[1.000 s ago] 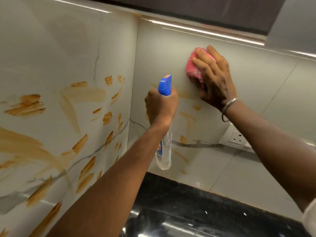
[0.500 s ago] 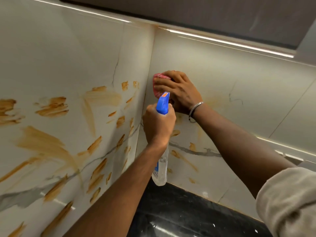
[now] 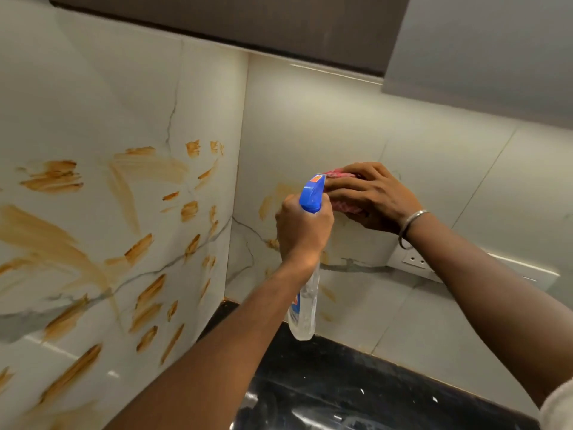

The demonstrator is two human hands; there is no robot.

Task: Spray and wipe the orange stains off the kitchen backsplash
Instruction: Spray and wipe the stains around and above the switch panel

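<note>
My left hand [image 3: 302, 226] grips the neck of a clear spray bottle [image 3: 304, 308] with a blue trigger head [image 3: 311, 193], held upright near the corner of the backsplash. My right hand [image 3: 370, 195] presses a pink cloth [image 3: 341, 206] flat against the right wall tile, fingers spread over it, just behind the bottle's head. Orange stains [image 3: 142, 249] cover the left wall in several smears. Fainter orange marks [image 3: 266, 206] lie on the right wall beside the cloth and below it.
A black countertop [image 3: 356, 383] runs along the bottom. A white socket plate [image 3: 415, 262] sits on the right wall under my right wrist. A dark cabinet underside [image 3: 248, 20] and a grey cabinet [image 3: 480, 51] hang overhead.
My right hand swept the cloth from high on the right wall to the corner, then back right and lower. The left hand kept the bottle in about the same place.
</note>
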